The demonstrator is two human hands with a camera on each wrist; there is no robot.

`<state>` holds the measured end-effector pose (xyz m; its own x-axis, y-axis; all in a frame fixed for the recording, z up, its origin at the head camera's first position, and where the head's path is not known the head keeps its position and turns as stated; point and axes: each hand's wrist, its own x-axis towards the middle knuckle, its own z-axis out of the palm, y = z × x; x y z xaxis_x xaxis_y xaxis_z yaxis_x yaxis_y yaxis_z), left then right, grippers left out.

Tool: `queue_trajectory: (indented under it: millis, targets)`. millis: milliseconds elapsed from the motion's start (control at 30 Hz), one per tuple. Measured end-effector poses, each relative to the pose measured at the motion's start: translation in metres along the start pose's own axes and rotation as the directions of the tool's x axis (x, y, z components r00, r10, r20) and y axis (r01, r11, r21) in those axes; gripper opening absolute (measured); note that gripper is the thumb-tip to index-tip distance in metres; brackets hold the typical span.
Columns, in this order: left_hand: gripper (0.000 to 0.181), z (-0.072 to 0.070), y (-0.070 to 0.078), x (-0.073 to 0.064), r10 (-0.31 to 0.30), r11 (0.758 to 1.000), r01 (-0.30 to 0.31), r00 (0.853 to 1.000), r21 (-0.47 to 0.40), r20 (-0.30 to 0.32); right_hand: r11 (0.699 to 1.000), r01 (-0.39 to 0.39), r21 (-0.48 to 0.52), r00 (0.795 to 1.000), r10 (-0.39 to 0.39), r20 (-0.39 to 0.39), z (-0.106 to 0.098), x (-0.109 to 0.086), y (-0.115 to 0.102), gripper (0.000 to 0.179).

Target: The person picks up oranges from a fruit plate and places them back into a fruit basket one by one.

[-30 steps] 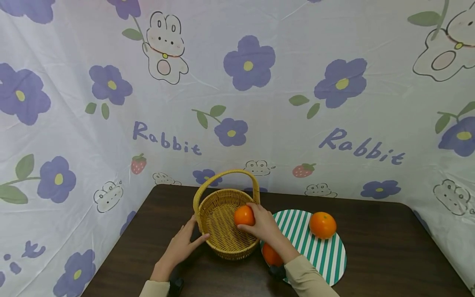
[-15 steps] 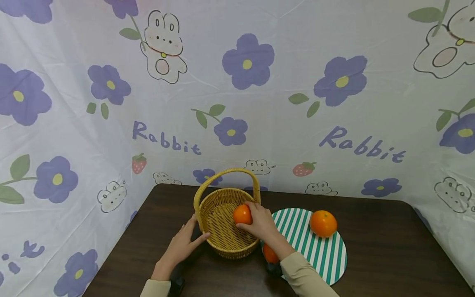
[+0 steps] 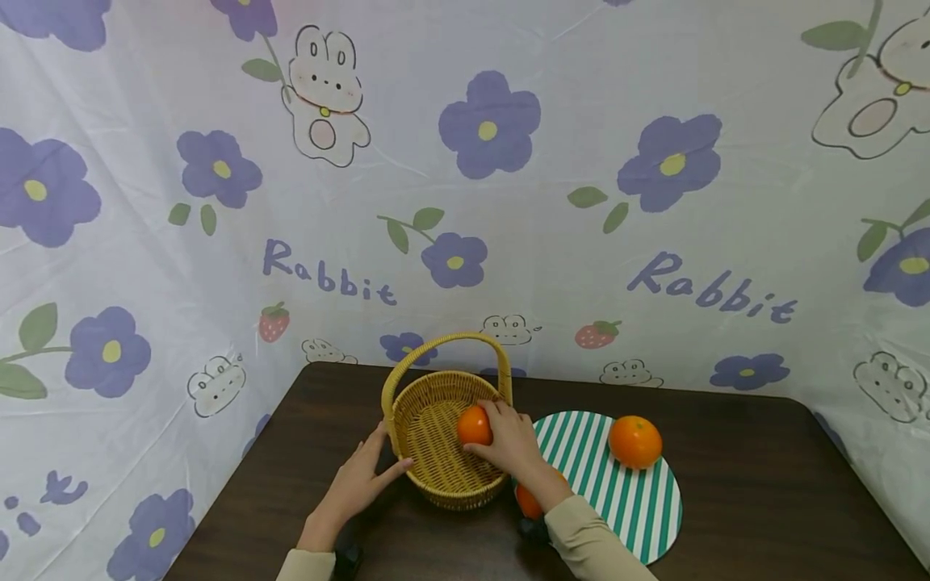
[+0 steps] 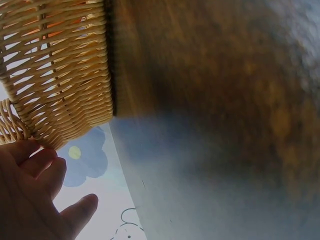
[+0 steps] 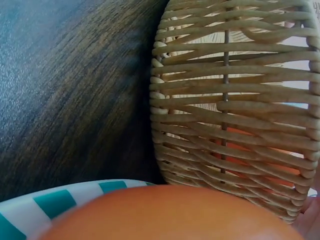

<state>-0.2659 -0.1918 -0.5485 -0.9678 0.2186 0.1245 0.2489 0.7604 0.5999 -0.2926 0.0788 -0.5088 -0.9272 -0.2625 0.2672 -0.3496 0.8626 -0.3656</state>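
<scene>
Dark table [image 3: 756,476]: right hand [image 3: 513,442] grasps 1 orange [image 3: 473,425]; relaxed left hand [image 3: 357,481] touches basket [image 3: 456,498].
Orange likely firm, slick; cup sides.

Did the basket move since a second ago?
No, the basket hasn't shifted any visible way, judged against the back edge of the table.

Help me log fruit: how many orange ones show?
3: one fruit in the right hand at the basket, another on the striped plate, a third at its left edge, partly covered. Others may hide.
</scene>
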Motion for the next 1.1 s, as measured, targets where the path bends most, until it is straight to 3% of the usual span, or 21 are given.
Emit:
queue_trajectory:
  millis: [133,367,800,1100]
  targets:
    - [0.087,0.000,0.000,0.000,0.021,1.000,-0.021,1.000,-0.008,-0.016,1.000,-0.004,-0.002,1.000,0.004,0.008,0.000,0.000,0.000,0.075]
    - [0.087,0.001,0.000,0.001,0.003,1.000,-0.003,1.000,-0.004,-0.002,1.000,0.011,0.012,1.000,-0.011,0.010,-0.005,-0.004,0.000,0.077]
    - [0.086,0.001,-0.004,0.000,0.009,1.000,-0.009,1.000,-0.003,0.000,0.995,0.088,0.041,0.996,-0.087,-0.012,-0.027,-0.018,0.000,0.072]
    - [0.085,0.003,-0.005,0.001,0.014,1.000,-0.014,1.000,-0.009,-0.004,0.991,0.091,0.095,0.995,-0.087,-0.050,-0.038,-0.026,0.003,0.067]
